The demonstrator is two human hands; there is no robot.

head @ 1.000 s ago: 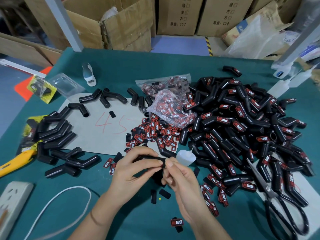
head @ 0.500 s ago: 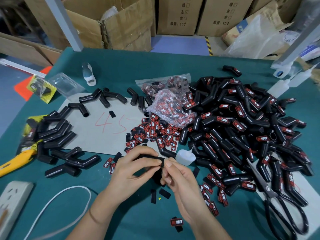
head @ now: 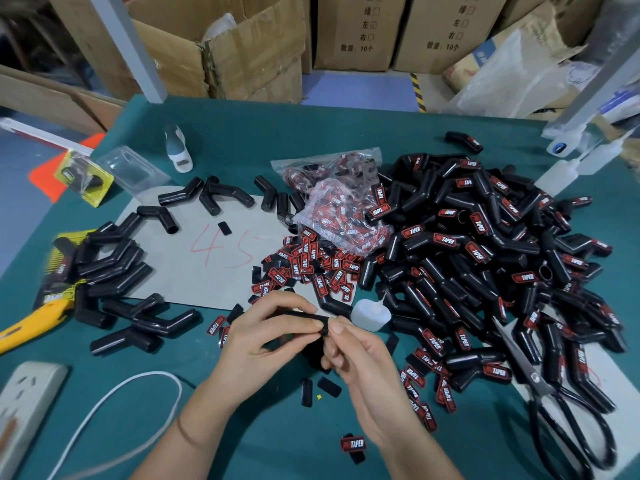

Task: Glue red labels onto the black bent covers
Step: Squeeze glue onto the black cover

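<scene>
Lying with its long axis running left to right, the black bent rubber cover [head: 300, 316] is held just above the green counter [head: 242, 441], in front of the loose heap of red-and-black labels [head: 311, 263]. The left hand [head: 263, 336] grasps it, thumb and fingers curled round its length. The right hand [head: 356, 362] pinches its right end between thumb and fingertips, the other fingers curled. A small white glue bottle [head: 370, 314] lies just beside that end.

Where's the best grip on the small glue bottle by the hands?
Pinch the glue bottle across its squat white body, coming from above on the near side. It seems to lie tipped, nozzle pointing up-right into the covers pile, so that side is crowded; the near side faces bare table.
</scene>
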